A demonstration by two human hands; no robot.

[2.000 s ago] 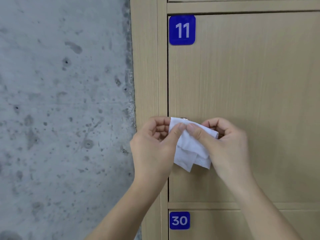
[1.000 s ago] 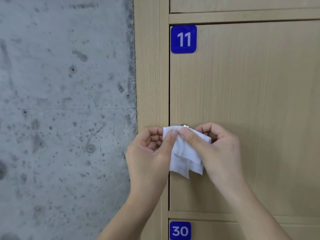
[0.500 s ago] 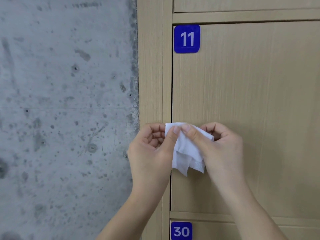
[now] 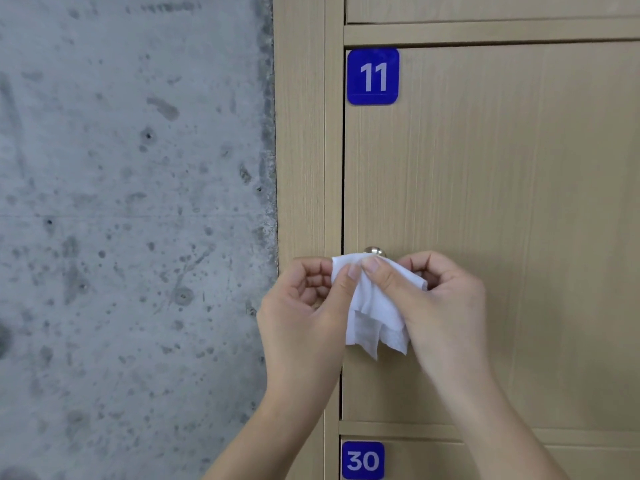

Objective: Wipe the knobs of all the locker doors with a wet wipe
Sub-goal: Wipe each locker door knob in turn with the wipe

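Observation:
A white wet wipe [image 4: 374, 306] hangs folded between my two hands in front of locker door 11 [image 4: 502, 220]. My left hand [image 4: 304, 313] pinches its upper left part with thumb and fingers. My right hand [image 4: 440, 306] pinches the upper right part, thumb on top. The silver knob [image 4: 374, 251] of door 11 peeks out just above the wipe's top edge; its lower part is hidden behind the wipe and thumbs.
A blue number plate 11 [image 4: 373, 76] marks the door's top left corner. Below is another door with a blue plate 30 [image 4: 362, 460]. A rough grey concrete wall [image 4: 131, 220] fills the left half, beside the locker's wooden frame [image 4: 299, 150].
My hands stay at the knob holding the wipe. The knob's top, covered by the wipe half a second ago, shows again above it.

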